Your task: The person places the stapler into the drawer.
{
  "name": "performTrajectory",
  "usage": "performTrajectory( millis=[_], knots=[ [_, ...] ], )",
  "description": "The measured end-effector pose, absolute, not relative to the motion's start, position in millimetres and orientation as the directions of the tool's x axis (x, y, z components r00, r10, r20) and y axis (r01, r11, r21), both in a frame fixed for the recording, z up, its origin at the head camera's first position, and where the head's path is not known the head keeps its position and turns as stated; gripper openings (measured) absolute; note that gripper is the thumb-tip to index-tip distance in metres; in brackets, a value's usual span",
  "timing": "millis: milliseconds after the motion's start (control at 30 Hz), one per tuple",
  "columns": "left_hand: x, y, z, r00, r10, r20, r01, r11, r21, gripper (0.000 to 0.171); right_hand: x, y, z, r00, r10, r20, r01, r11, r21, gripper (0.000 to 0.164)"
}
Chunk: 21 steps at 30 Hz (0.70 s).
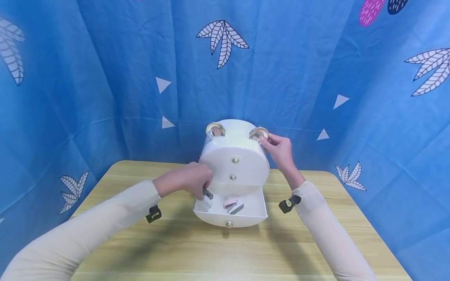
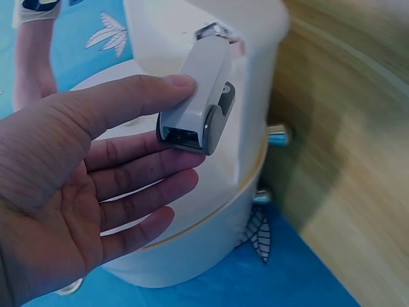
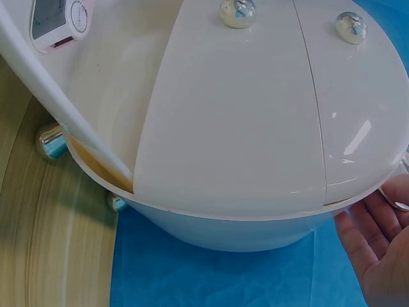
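Note:
A white rounded storage box (image 1: 233, 134) with two gold-rimmed, ear-like rounds on top stands on the table, its bottom drawer (image 1: 253, 207) pulled out. My left hand (image 1: 197, 178) pinches a small white and grey stapler (image 2: 199, 89) between thumb and fingers, over the left side of that drawer. Inside the drawer lies another small stapler (image 1: 234, 205), pink, white and grey. At the top right of the box, my right hand (image 1: 279, 150) holds the right ear (image 1: 254, 134) by its edge with thumb and fingers. The right wrist view catches only part of this hand at its edge.
Two upper drawer fronts with round shiny knobs (image 1: 235, 160) are closed. The left ear (image 1: 216, 129) sticks up from the box top. A wooden table (image 1: 225, 257) carries the box, and a blue patterned curtain (image 1: 281, 78) hangs behind and along both sides.

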<state>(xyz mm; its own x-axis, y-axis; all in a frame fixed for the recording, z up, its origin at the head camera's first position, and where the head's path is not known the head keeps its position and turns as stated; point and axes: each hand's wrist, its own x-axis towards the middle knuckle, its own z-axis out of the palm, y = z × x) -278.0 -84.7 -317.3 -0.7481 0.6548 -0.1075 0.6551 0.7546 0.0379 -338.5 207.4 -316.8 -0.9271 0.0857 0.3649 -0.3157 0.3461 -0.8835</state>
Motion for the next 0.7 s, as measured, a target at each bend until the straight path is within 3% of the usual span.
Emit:
performTrajectory(
  millis=[333, 700],
  knots=[
    [-279, -85, -330, -0.716, 0.692, -0.092, 0.694, 0.719, 0.007, 0.040, -338, 208, -317, -0.926, 0.088, 0.367, -0.316, 0.349, -0.882, 0.032],
    [-284, -85, -338, -0.729, 0.681, -0.065, 0.681, 0.732, 0.021, 0.033, -340, 208, -319, -0.917, 0.080, 0.392, -0.349, 0.317, -0.882, 0.032]
  ],
)
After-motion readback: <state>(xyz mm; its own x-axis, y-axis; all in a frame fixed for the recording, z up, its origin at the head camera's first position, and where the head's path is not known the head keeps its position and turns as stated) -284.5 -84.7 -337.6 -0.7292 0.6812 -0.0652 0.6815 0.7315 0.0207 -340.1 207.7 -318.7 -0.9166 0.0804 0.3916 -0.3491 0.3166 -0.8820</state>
